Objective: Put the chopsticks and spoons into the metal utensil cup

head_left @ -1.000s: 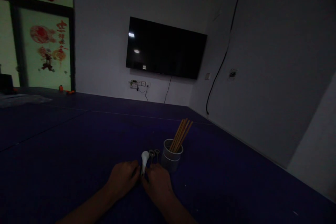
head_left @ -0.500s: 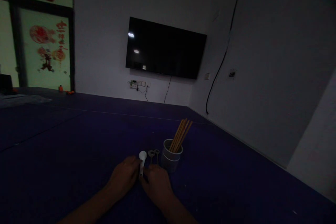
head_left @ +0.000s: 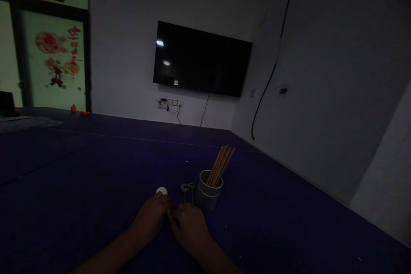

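A white soup spoon [head_left: 162, 190] lies low at the tabletop, its bowl pointing away from me. My left hand [head_left: 150, 215] is closed over its middle, so most of the handle is hidden. At the handle's near end, my right hand [head_left: 190, 224] has its fingers curled and pinched on the tip. Two metal spoons, a left one [head_left: 185, 188] and a right one [head_left: 192, 186], lie side by side just beyond my right hand. Right of them stands a grey cylindrical holder [head_left: 207, 200] with several wooden chopsticks [head_left: 221, 166] leaning to the right in it.
The dark blue tabletop [head_left: 128, 158] stretches to the walls. At its far left lie clear plastic sheeting [head_left: 28, 125] and small orange items [head_left: 73, 108]. A black cable [head_left: 269, 79] hangs down the right wall, and a television [head_left: 202, 60] is mounted ahead.
The white spoon has shifted left and tilted, its bowl moving away from the metal spoons. My left hand has come over its handle. The right hand has moved slightly left.
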Demonstrator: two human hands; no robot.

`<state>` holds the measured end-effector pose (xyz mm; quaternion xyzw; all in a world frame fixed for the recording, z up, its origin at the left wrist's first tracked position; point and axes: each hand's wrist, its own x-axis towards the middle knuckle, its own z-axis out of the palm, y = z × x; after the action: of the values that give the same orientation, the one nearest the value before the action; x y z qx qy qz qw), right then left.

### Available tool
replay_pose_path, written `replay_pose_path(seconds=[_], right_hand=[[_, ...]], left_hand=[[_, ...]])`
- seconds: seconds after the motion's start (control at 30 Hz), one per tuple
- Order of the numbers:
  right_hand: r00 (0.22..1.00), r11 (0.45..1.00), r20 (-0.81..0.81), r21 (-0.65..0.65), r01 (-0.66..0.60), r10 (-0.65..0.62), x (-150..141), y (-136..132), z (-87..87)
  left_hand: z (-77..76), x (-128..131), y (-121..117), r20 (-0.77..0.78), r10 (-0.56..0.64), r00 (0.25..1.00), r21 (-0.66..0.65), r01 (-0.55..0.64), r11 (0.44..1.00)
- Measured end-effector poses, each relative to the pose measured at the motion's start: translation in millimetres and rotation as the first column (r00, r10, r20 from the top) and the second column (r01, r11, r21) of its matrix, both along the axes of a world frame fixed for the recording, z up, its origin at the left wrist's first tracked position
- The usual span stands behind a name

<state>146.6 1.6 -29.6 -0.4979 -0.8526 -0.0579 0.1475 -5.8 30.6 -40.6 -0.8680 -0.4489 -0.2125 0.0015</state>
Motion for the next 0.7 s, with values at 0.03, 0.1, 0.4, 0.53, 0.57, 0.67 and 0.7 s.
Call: replay_pose_path(seconds=[0.03,0.1,0.4,0.53,0.57,0.67,0.7], right_hand=[[1.0,1.0,-0.002,0.003,0.001,-0.001,0,0,0.0],[1.0,1.0,-0.005,0.001,0.001,-0.001,0,0,0.2],[1.0,0.999,-0.021,-0.04,0.015,-0.016,2,-2,3.9],[0.999,0.998,-0.031,-0.061,0.029,-0.031,2,-2,5.6],[0.999,0.997,-0.033,-0.066,0.033,-0.036,3,-2,5.9],[0.998,0.996,-0.042,-0.078,0.039,-0.042,4,-1,6.0],[0.998,0.996,-0.045,-0.081,0.04,-0.044,4,0,6.0]], left_hand=[[-0.3,0,0,-0.001,-0.001,1.0,0.002,0.001,1.0],[0.0,0,0,-0.005,0.003,1.0,0.011,-0.003,1.0],[7.9,1,-4,-0.028,0.034,0.999,-0.036,-0.035,0.999],[9.7,2,-4,-0.051,0.035,0.998,-0.054,-0.038,0.998],[10.1,2,-5,-0.069,0.042,0.997,-0.055,-0.046,0.997],[12.2,3,-6,-0.117,0.063,0.991,-0.043,-0.069,0.997],[13.2,3,-7,-0.128,0.068,0.989,-0.042,-0.074,0.996]])
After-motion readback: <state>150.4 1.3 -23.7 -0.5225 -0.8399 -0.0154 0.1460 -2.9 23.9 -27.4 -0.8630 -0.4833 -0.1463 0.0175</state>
